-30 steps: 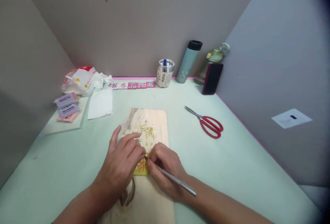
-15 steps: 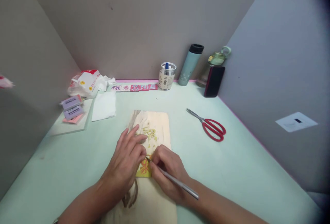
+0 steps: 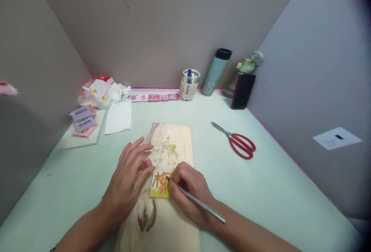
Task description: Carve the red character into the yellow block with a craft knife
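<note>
My right hand (image 3: 189,190) is closed around a slim silver carving knife (image 3: 203,205), held like a pen. Its dark pointed tip touches or nearly touches the character on a small yellow-and-white carving block (image 3: 158,193). That block has an orange-red Chinese character and lies flat on a wooden board (image 3: 176,221). My left hand (image 3: 131,174) is at the block's left side, thumb and index fingertip pinched together and the other fingers stretched out. Whatever is in the pinch is too small to make out. Yellow-green shavings (image 3: 171,150) lie on the board beyond the block.
Red-handled scissors (image 3: 242,145) lie right of the board. Along the back stand a row of character blocks (image 3: 153,97), a clear cup (image 3: 189,87), a teal tumbler (image 3: 216,73), a green-lidded bottle (image 3: 246,65) and a phone (image 3: 242,92). Left are tissue (image 3: 118,117), purple packets (image 3: 83,118) and a bag (image 3: 97,91).
My left hand has moved left off the block, uncovering more of the character. My right hand with the knife stays almost in place. The whole view has shifted slightly.
</note>
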A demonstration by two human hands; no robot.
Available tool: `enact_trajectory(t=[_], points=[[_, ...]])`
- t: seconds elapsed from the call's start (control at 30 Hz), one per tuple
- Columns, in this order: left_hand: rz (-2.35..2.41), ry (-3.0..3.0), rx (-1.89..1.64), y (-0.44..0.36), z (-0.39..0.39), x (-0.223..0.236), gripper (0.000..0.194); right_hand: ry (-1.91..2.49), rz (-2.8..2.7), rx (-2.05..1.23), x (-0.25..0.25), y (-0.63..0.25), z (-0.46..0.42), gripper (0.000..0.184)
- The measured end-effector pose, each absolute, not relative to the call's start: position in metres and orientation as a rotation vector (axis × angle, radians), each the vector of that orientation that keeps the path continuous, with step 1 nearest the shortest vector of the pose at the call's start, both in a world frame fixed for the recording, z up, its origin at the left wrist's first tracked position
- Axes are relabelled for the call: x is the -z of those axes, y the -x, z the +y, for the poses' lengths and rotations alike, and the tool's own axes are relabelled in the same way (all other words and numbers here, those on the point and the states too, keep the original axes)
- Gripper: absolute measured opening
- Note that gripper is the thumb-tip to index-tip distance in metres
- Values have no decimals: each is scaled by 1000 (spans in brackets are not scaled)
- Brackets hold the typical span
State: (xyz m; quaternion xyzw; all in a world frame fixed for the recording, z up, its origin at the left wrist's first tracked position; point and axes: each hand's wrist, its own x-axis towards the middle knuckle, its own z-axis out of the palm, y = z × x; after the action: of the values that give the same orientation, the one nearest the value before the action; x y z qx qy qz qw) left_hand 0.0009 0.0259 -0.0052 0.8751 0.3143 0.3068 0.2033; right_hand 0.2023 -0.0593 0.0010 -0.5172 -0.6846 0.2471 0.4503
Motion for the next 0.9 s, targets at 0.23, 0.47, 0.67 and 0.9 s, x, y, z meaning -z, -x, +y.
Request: enact_trajectory(t=[0.23,0.47,0.67,0.9], points=[[888,-2485,-760,-2,19,8,17,1315,-1658,-643,-3,-203,-59,22],[865,-2487,-636,-1,13,12,26,1334,-1631,-682,-1,-202,-60,21],[807,-2520,-586,4,12,15,48,1307,-1622,-716,-2,-205,-60,20],[741,-2544,-461,14,20,11,58,1185,-1600,-929,-7,-213,-58,19]])
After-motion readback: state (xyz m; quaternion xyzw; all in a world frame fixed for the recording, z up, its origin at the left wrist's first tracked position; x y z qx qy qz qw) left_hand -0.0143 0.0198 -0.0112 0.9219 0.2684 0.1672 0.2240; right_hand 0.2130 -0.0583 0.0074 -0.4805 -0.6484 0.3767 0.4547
